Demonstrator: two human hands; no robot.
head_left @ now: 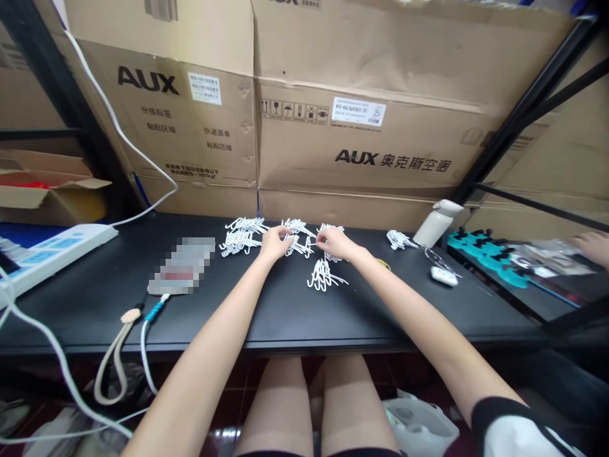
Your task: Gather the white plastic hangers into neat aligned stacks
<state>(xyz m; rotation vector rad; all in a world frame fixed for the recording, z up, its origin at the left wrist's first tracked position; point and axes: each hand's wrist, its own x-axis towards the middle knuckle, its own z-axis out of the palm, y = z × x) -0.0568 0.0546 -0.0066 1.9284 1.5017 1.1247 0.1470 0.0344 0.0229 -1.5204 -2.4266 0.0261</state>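
Observation:
Small white S-shaped hooks lie in several bunches on the black table. My left hand (276, 244) is at the middle bunches, its fingers closed on white hooks (295, 245). Just to its right, my right hand (334, 244) pinches a thin white hook (311, 244) between thumb and finger. Part of another bunch (329, 227) shows behind my right hand. Nearer to me lies a bunch of hooks (321, 277). Two more bunches (238, 242) sit left of my left hand. A small separate bunch (399, 239) is farther right.
Cardboard boxes (304, 152) stand behind the black table (285, 317). On the left are a power strip (61, 251) and a blurred-out phone (183, 266) with a cable. To the right are a white bottle (436, 223), a white case (444, 276) and another person's hand (592, 246).

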